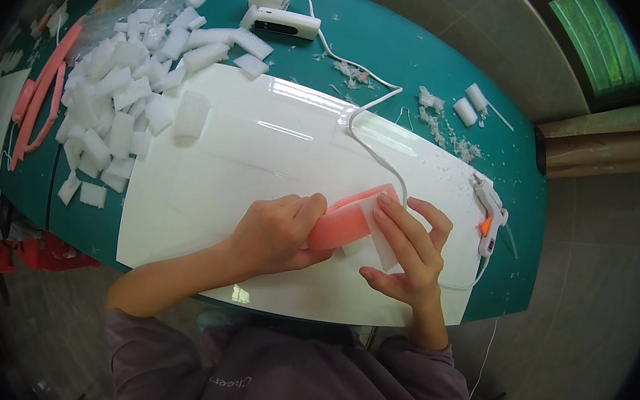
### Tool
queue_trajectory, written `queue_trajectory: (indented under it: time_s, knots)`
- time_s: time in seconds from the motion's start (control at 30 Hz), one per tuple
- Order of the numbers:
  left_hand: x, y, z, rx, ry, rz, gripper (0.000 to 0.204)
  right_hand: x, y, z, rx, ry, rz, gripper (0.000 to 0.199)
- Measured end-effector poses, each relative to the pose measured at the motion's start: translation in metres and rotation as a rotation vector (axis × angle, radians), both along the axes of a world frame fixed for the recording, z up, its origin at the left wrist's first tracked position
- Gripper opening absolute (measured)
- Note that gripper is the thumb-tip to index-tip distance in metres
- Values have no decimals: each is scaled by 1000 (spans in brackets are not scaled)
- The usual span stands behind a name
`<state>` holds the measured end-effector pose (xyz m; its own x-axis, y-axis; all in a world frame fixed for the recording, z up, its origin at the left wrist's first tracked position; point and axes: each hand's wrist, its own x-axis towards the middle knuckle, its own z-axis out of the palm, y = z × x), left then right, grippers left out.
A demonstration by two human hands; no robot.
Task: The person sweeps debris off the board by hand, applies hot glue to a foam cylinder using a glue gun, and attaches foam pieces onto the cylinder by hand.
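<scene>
My left hand (280,231) is closed around a curved pink foam piece (342,228), held just above a white board. A thin white foam piece (383,236) lies against the right end of the pink foam. My right hand (410,248) presses the white foam with its fingertips, while the thumb stands apart below. Part of the white foam is hidden behind those fingers. A white hot glue gun (488,219) with an orange trigger rests at the board's right edge.
The white board (205,221) covers much of the green table (513,279). White foam blocks (113,101) are heaped at the left, beside long pink foam strips (38,106). A white device (285,23) stands at the back; its cable (369,147) crosses the board.
</scene>
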<state>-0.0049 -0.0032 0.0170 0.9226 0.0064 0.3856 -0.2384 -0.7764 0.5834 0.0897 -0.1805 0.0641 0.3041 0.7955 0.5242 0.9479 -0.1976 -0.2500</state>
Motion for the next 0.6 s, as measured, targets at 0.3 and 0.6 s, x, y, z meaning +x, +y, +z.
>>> queue_trajectory:
  time_s: [0.3,0.6]
  knots:
    - [2,-1,-1,-37,-56,16,33,-1,1,1,3,19,10,54]
    - [2,0,-1,-6,-9,2,41,1,1,1,3,24,13,55]
